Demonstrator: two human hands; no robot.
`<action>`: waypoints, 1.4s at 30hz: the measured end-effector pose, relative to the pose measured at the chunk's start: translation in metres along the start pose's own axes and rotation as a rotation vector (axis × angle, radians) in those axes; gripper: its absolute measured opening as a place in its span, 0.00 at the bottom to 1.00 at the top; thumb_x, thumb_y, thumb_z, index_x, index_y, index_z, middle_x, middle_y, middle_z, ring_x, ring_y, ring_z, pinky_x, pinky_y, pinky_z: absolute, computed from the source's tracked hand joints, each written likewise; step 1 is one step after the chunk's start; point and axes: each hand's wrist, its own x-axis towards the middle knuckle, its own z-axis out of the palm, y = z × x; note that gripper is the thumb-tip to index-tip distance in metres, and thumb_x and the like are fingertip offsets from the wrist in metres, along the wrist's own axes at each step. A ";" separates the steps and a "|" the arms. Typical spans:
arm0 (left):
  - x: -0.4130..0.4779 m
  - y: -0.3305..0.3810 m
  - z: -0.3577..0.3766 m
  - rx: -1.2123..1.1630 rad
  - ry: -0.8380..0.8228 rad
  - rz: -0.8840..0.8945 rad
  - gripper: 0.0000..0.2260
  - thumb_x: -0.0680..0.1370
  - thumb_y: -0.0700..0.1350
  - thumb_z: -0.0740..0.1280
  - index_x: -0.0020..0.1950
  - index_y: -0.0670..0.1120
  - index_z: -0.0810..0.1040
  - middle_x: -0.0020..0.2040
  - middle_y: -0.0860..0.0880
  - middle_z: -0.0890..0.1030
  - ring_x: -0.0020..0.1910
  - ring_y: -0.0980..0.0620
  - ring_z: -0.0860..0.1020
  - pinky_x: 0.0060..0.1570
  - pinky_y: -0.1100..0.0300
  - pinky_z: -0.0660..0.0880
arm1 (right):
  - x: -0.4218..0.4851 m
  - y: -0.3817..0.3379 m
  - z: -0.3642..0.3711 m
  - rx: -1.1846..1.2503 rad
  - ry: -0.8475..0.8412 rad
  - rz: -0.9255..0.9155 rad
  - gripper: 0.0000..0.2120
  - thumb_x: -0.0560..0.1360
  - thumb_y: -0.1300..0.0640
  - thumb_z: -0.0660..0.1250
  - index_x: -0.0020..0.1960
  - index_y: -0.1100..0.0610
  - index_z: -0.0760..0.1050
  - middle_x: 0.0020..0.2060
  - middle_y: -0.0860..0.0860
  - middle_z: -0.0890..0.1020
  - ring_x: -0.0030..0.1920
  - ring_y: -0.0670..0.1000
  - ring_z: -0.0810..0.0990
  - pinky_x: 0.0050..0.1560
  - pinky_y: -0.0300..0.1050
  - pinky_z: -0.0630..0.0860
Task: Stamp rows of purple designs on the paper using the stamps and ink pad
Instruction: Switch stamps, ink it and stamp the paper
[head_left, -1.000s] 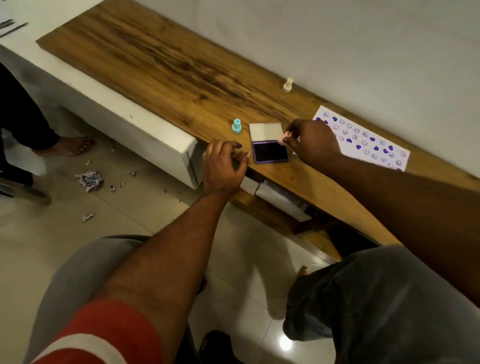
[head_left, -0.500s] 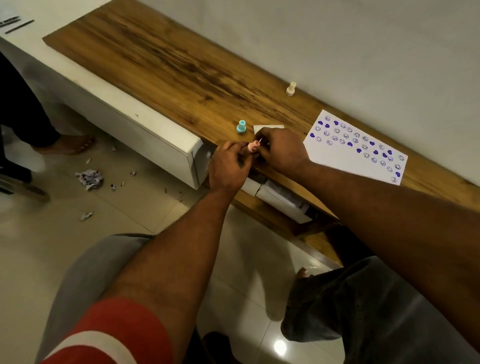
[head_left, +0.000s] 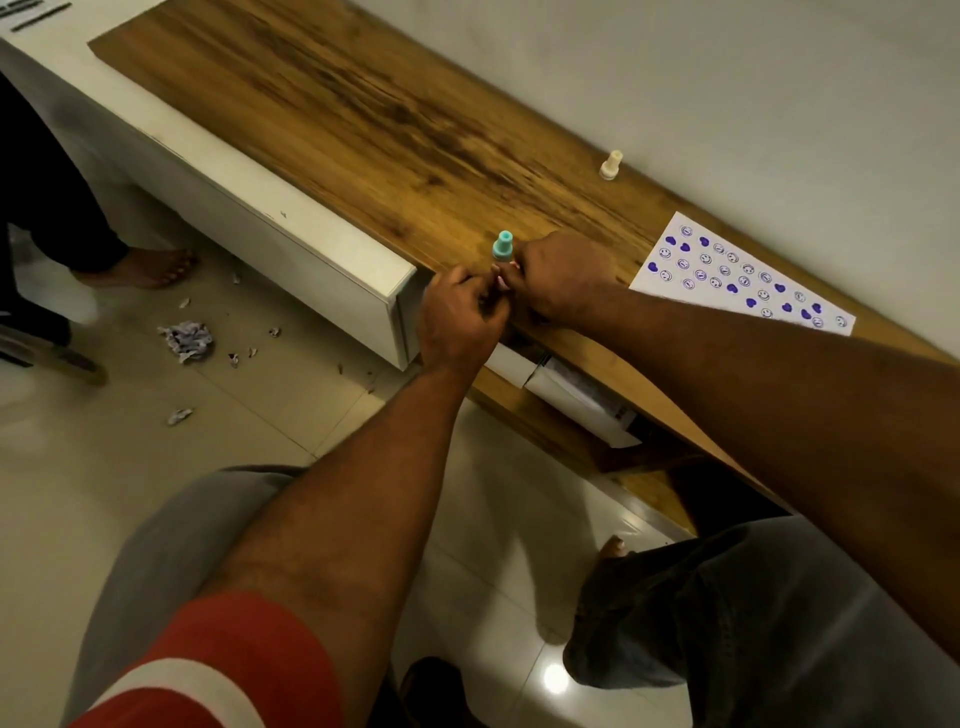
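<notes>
My right hand and my left hand meet at the front edge of the wooden top. Between their fingertips only a small bit of a pink stamp shows, and both hands are closed around it. The ink pad is hidden under my right hand. A teal stamp stands upright just behind the fingers. By the wall stands a cream stamp. The white paper lies to the right, printed with rows of purple hearts and smiley faces; my right forearm covers its near edge.
The wooden top sits on a white cabinet against a pale wall. Paper scraps lie on the tiled floor. Another person's bare foot stands at the left. White boxes sit on the shelf below.
My right hand moved left from the paper's edge onto the ink pad spot with the pink stamp. My left hand left the table edge and closed in on the stamp.
</notes>
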 end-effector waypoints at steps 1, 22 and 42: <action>0.001 -0.001 0.000 -0.002 -0.010 -0.018 0.12 0.78 0.53 0.72 0.52 0.45 0.86 0.49 0.48 0.82 0.49 0.49 0.77 0.45 0.52 0.77 | 0.002 -0.001 -0.001 0.002 -0.023 0.002 0.25 0.82 0.34 0.55 0.47 0.54 0.77 0.32 0.48 0.74 0.32 0.46 0.72 0.31 0.43 0.63; 0.012 0.001 -0.004 -0.058 -0.076 -0.115 0.12 0.77 0.51 0.74 0.56 0.48 0.86 0.49 0.50 0.83 0.52 0.50 0.77 0.47 0.56 0.74 | 0.010 0.004 0.008 -0.173 -0.023 -0.328 0.20 0.85 0.45 0.53 0.67 0.58 0.70 0.54 0.58 0.81 0.52 0.58 0.81 0.55 0.55 0.75; 0.017 0.008 -0.004 -0.057 -0.112 -0.190 0.11 0.77 0.51 0.76 0.57 0.50 0.87 0.49 0.51 0.83 0.52 0.49 0.78 0.50 0.53 0.77 | 0.009 0.016 0.011 -0.064 -0.047 -0.373 0.20 0.86 0.47 0.53 0.68 0.61 0.68 0.62 0.62 0.78 0.53 0.60 0.80 0.49 0.52 0.74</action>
